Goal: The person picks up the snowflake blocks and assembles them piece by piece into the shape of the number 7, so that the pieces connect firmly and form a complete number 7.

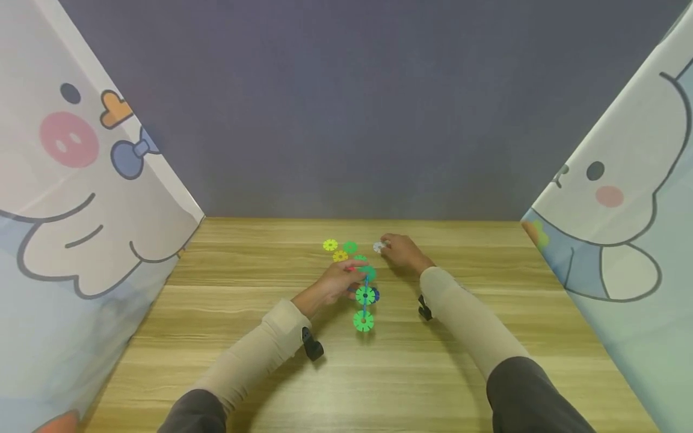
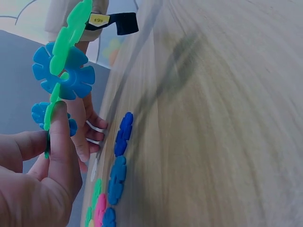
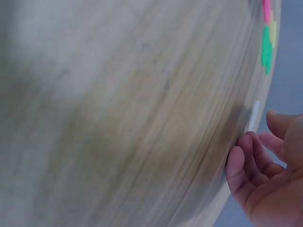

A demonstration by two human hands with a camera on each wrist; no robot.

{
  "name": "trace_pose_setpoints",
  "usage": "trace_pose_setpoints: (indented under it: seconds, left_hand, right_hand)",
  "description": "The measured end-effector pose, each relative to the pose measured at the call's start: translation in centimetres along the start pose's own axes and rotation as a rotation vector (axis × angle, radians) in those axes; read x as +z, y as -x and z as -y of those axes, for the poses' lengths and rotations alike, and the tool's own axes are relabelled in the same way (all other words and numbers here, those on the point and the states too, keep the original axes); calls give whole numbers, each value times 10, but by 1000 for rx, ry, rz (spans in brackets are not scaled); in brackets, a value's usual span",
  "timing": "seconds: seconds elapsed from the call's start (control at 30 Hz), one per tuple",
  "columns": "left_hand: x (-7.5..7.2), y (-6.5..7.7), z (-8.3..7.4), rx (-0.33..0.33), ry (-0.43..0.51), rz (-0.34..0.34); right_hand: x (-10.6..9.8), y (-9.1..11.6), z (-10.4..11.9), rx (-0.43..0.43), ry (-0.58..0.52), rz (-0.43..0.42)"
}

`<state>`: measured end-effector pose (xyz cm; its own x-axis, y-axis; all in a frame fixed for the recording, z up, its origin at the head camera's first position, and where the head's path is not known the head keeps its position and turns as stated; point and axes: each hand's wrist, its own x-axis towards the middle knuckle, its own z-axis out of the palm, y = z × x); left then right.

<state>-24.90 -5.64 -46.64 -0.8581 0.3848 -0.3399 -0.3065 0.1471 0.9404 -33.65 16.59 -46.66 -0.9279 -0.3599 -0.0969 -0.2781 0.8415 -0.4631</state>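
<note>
My left hand [image 1: 337, 282] pinches one end of a chain of linked, notched plastic discs. Green discs [image 1: 363, 321] alternate with blue discs [image 2: 79, 81] set crosswise in their slots, and the chain hangs over the table toward me. In the left wrist view the thumb and fingers grip the green disc at the near end. My right hand [image 1: 402, 251] is at a white notched disc [image 1: 377, 247] on the table, fingertips at its right edge. In the right wrist view the thumb stands apart from the fingers, beside the white disc [image 3: 254, 116].
Loose yellow discs [image 1: 330, 245], green discs [image 1: 350, 247] and a pink disc [image 2: 100, 208] lie on the wooden table [image 1: 260, 264] behind my left hand. Blue discs [image 2: 117, 179] lie below the chain. A grey panel [image 1: 346, 120] stands at the back, with cartoon-printed side panels [image 1: 622, 240].
</note>
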Motion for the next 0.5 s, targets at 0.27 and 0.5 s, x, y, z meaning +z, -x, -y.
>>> trace_pose_setpoints:
  seconds: [0.27, 0.5]
  left_hand:
    - [-1, 0, 3, -19, -1, -21]
    - [-2, 0, 4, -26, 11, -16]
  right_hand:
    - [4, -5, 2, 14, 22, 18]
    - [9, -8, -2, 2, 72, -17]
